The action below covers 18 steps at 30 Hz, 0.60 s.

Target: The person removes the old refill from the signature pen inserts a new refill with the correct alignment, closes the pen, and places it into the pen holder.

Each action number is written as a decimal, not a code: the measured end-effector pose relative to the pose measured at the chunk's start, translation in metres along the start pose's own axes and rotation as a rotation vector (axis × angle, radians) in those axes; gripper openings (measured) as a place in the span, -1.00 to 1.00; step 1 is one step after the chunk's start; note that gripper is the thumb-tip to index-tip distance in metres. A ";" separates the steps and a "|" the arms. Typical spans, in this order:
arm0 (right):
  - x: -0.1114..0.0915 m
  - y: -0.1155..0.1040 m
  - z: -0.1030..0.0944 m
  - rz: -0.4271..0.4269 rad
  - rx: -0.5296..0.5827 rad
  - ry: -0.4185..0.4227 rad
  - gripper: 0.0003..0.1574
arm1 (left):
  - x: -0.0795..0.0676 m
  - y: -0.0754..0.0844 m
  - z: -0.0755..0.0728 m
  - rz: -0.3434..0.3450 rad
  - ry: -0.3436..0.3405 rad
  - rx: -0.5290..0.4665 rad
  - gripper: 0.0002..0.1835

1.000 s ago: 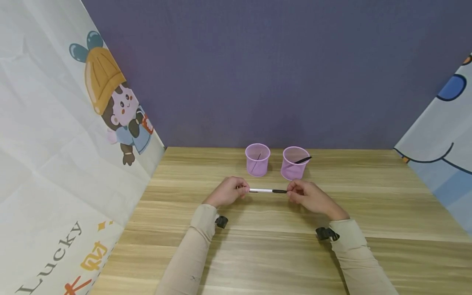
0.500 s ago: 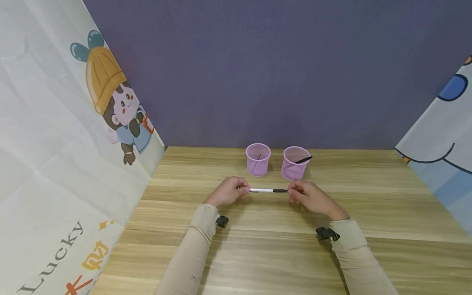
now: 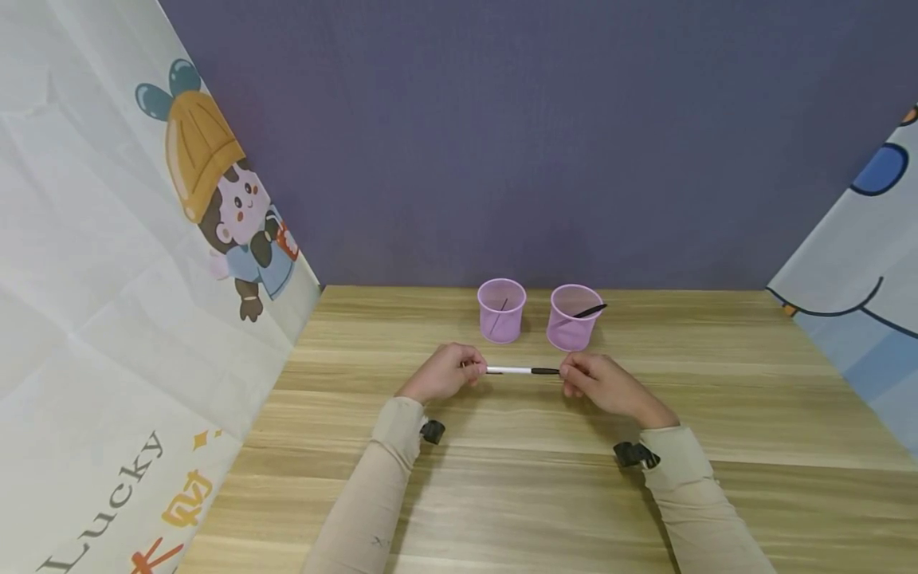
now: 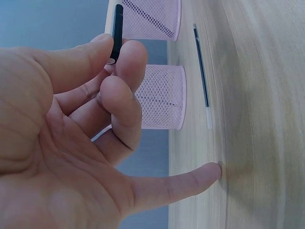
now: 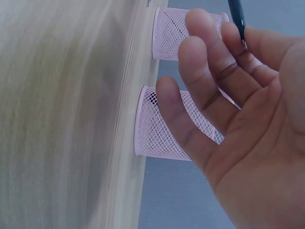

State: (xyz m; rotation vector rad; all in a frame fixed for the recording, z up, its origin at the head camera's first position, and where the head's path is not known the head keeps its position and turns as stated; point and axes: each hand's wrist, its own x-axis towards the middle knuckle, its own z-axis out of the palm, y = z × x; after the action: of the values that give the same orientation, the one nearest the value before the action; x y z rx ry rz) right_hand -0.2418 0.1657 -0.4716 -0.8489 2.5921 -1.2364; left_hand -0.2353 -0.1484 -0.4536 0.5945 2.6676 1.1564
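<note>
Both hands hold a pen (image 3: 508, 370) level between them, over the wooden table. It has a white barrel and a black section toward the right. My left hand (image 3: 443, 373) pinches its left end between thumb and index finger; that end shows black in the left wrist view. My right hand (image 3: 606, 384) pinches the black tapered end (image 5: 236, 16) with thumb and index finger, the other fingers loosely bent. Beneath the pen a thin dark refill (image 4: 202, 71) with a pale end lies on the table. The left little finger (image 4: 181, 186) extends to the tabletop.
Behind the hands stand two pink mesh cups. The left cup (image 3: 495, 328) holds a thin dark stick (image 3: 499, 316). In the right cup (image 3: 566, 335), a black pen-like piece (image 3: 590, 311) leans past the rim. A dark panel (image 3: 538, 143) rises at the table's back edge.
</note>
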 end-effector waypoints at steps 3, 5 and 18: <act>0.000 0.000 0.000 -0.006 -0.005 -0.002 -0.65 | 0.000 0.000 0.000 0.002 0.000 0.001 -0.81; 0.001 -0.001 0.000 -0.012 -0.008 -0.002 -0.64 | 0.000 0.000 0.000 0.004 0.000 0.003 -0.81; 0.001 0.000 0.000 -0.018 -0.017 -0.006 -0.62 | 0.001 -0.001 0.001 0.007 0.001 0.017 -0.81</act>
State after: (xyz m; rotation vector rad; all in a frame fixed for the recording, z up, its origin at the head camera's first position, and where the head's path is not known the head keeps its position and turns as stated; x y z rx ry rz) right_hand -0.2426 0.1645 -0.4715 -0.8797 2.5994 -1.2167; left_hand -0.2362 -0.1480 -0.4546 0.6071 2.6807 1.1375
